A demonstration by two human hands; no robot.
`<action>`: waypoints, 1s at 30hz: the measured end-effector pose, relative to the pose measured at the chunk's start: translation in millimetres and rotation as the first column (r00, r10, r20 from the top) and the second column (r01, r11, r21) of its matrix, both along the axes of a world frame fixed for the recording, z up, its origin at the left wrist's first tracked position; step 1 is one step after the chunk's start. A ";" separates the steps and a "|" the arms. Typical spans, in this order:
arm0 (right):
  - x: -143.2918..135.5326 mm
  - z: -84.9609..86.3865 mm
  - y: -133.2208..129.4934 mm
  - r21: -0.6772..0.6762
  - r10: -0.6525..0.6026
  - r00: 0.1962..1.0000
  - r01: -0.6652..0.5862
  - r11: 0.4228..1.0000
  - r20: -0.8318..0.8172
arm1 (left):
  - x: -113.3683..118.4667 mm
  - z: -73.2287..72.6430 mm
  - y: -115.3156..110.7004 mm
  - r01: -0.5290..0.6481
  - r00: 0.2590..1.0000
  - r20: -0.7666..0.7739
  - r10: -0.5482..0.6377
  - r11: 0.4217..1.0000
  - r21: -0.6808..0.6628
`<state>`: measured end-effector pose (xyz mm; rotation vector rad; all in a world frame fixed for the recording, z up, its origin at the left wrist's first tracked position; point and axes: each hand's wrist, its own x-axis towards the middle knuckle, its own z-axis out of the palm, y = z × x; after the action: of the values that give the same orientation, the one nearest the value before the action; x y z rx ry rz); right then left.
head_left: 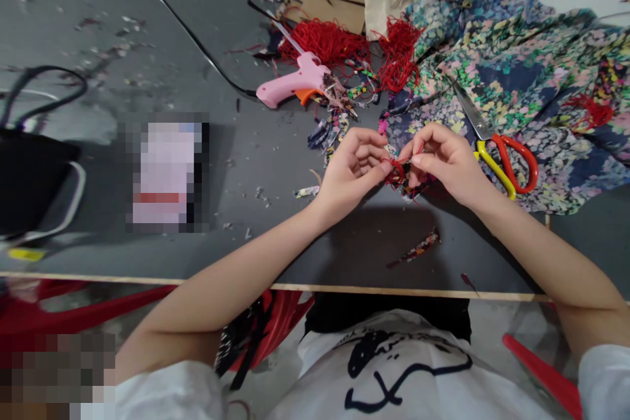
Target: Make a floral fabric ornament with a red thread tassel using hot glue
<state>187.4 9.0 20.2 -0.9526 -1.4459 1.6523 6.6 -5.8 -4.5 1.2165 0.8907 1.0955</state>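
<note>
Both hands meet over the table in the head view. My left hand (358, 167) pinches one side of a small bundle of red cord (396, 174) between thumb and fingers. On the other side, my right hand (438, 159) has its thumb and forefinger closed on the red cord. Strips of patterned fabric hang around the bundle, partly hidden by the fingers. Just right of my right hand lie scissors (506, 161) with one red and one yellow handle, on a floral cloth (531, 92). Beyond my left hand rests a pink glue gun (290, 85) with an orange trigger.
Red cord piles (327, 42) and cardboard (344, 3) lie at the back. A phone-like blurred object (165, 170) and a black bag (34, 177) are on the left. A black cable (182, 29) runs to the glue gun. A fabric scrap (418, 248) lies near the front edge.
</note>
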 end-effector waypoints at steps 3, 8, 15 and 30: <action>0.5 0.3 1.6 -0.011 -0.025 1.000 0.025 1.000 0.002 | 0.2 0.5 -0.9 -0.033 0.999 -0.021 0.034 0.999 0.039; 1.9 -2.1 5.0 -0.017 -0.062 0.997 0.061 0.998 -0.056 | -1.1 1.0 -1.4 -0.044 0.996 -0.080 0.050 0.996 0.082; 1.6 -5.5 5.5 -0.084 -0.075 0.981 0.061 0.995 -0.176 | 0.2 3.3 -1.7 -0.008 0.975 -0.222 0.001 0.999 -0.032; 2.7 -3.8 9.8 -0.450 -0.187 0.913 0.004 0.893 -0.363 | 2.9 0.0 0.7 0.008 0.999 0.034 -0.007 0.999 -0.046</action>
<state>190.1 18.8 16.3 -0.8380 -0.7487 2.0014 9.5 -5.1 -4.5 1.1589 0.8806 1.0809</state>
